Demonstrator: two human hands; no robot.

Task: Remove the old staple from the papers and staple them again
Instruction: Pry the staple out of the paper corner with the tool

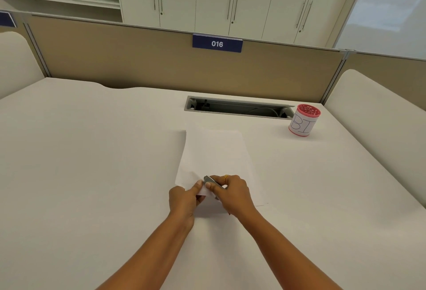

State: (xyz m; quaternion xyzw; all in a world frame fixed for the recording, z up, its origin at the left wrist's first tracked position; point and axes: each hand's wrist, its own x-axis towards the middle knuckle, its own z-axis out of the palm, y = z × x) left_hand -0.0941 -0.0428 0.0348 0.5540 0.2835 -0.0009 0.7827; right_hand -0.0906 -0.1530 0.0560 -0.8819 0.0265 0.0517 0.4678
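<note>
A stack of white papers (pixel 214 151) lies on the white desk (pixel 92 151), its long side running away from me. My left hand (pixel 184 199) pinches the papers' near corner and lifts it a little off the desk. My right hand (pixel 232 194), with a gold ring on one finger, grips a small grey metal tool (pixel 211 180), a stapler or a staple remover, whose tip rests at that lifted corner beside my left thumb. The staple itself is too small to make out.
A red cup (pixel 304 120) wrapped in a white hand-lettered label stands at the back right. An open cable slot (pixel 237 107) is cut into the desk behind the papers. A tan partition (pixel 138 59) with a blue "016" sign (pixel 217 43) closes the far edge.
</note>
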